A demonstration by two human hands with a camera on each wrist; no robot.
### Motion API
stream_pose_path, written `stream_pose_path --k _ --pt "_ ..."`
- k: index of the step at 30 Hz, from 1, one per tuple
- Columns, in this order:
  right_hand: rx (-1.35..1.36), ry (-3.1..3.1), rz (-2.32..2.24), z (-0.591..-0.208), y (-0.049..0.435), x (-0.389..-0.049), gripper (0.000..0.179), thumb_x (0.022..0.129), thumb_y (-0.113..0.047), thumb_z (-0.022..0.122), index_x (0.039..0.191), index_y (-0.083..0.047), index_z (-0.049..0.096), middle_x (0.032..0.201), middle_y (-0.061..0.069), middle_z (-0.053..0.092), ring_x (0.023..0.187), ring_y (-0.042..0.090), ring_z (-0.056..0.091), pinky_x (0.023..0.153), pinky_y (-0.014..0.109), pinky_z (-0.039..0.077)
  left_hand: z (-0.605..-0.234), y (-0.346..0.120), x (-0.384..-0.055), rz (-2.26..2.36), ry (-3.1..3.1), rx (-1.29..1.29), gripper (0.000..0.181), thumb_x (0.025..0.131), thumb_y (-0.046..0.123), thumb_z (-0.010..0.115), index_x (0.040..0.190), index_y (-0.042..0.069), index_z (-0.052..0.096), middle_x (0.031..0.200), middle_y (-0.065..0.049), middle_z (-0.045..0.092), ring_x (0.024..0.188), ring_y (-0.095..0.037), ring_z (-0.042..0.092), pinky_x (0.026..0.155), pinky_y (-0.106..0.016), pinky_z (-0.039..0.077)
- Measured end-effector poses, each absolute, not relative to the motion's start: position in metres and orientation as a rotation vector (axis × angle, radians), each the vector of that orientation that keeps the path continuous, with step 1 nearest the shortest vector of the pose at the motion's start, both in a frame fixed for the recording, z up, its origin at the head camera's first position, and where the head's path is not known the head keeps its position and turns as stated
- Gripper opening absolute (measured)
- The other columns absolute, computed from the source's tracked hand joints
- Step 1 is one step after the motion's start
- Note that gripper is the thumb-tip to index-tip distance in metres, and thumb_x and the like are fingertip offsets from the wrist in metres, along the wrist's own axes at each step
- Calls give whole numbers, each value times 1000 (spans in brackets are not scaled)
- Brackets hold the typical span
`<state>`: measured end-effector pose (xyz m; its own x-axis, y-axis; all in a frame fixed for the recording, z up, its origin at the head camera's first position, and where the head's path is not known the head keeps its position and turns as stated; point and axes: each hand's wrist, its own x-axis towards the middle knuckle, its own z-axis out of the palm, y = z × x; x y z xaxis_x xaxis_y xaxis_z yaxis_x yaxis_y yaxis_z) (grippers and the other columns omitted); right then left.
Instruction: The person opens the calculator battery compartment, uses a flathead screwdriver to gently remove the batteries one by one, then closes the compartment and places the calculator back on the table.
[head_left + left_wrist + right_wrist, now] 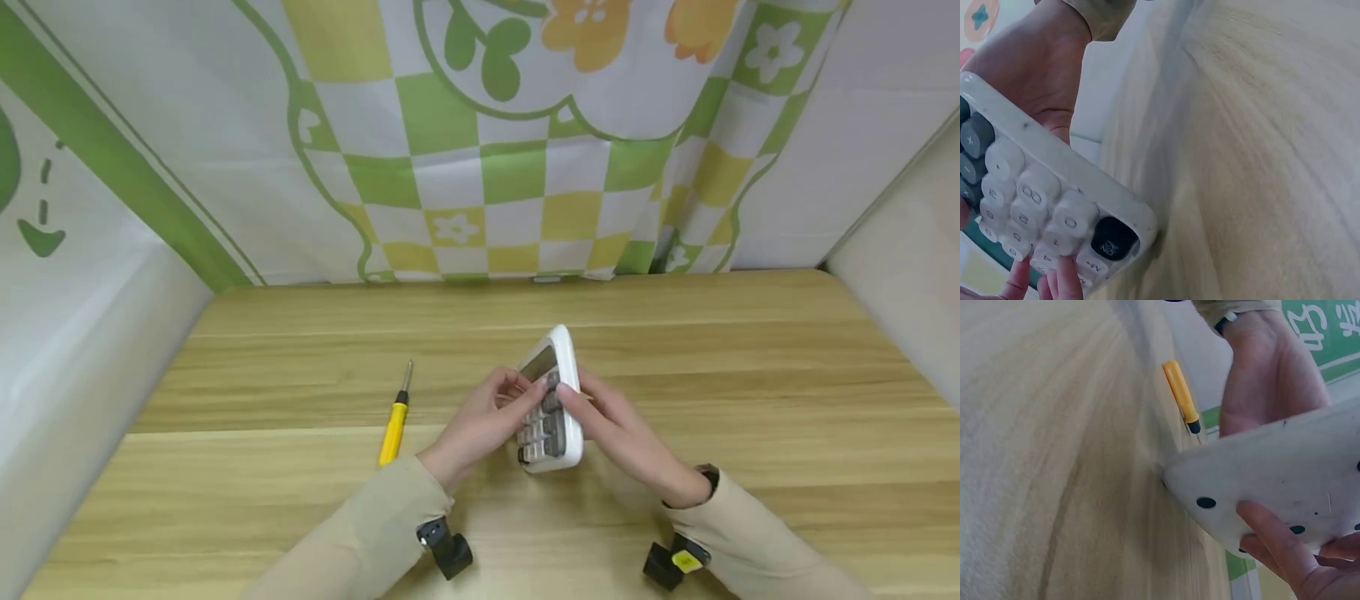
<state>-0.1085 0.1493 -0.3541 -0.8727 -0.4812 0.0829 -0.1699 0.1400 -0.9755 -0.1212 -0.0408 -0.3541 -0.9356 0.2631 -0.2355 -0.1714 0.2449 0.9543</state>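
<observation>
A white calculator [570, 400] with grey and white round keys is held tilted on edge, its lower corner close to the wooden table. My right hand [622, 425] grips its right side, thumb over the front edge by the dark keys. In the right wrist view, fingers [1275, 537] of this hand spread across the calculator's white back [1310, 475]. On the key side, my left hand [480, 421] reaches in with its thumb stretched toward the upper keys. The left wrist view shows its fingertips [1069, 278] touching the white keys [1029, 187].
A screwdriver [393, 429] with a yellow handle lies on the table [262, 483] left of my left hand, its tip toward the back. A checked green and yellow curtain [517, 175] hangs behind the table's far edge. Pale walls [112, 275] border the sides.
</observation>
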Motion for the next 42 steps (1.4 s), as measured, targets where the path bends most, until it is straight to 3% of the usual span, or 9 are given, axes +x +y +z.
stream_pose_path --k 6,10,14,25,31,36,42 --pt "-549 2216 -1793 -348 146 -106 47 104 -25 37 141 5 38 119 29 60 97 26 67 76 33 57 -352 -37 -122 1736 2234 91 43 90 47 61 107 8 55 103 -7 56 94 -19 52 77 -28 43" --pt "-478 2226 -1811 -346 145 -104 50 104 -28 36 139 6 39 116 29 61 95 26 67 74 34 57 -350 -36 -121 1727 2254 47 42 89 50 62 103 10 54 106 -6 55 99 -20 49 81 -31 42" --pt "-442 2205 -1843 -346 144 -103 52 104 -31 34 138 7 40 116 31 61 96 27 68 74 34 57 -350 -34 -120 1723 2275 28 42 87 51 63 97 11 52 105 -6 54 98 -20 48 76 -30 42" --pt "-431 2175 -1913 -347 146 -103 51 105 -30 29 132 11 42 112 32 60 90 11 67 77 33 57 -345 -37 -122 1710 2313 69 41 85 45 68 98 8 56 107 -9 56 91 -20 54 71 -27 46" --pt "-415 2257 -1885 -347 148 -104 49 104 -29 28 130 9 46 103 26 64 85 10 66 75 28 55 -344 -38 -122 1710 2318 13 50 82 43 72 111 6 55 117 -13 53 96 -22 55 73 -29 49" --pt "-393 2299 -1870 -346 147 -104 49 104 -29 28 131 8 46 101 22 65 85 8 64 77 25 52 -344 -36 -121 1766 2332 -90 76 77 44 77 131 4 42 124 -16 42 102 -25 54 80 -32 52" --pt "-370 2286 -1874 -345 147 -102 50 104 -29 28 136 8 42 102 22 64 84 8 64 74 26 53 -345 -37 -121 1781 2294 -129 101 75 44 79 147 -2 23 130 -22 49 109 -29 55 93 -42 49"
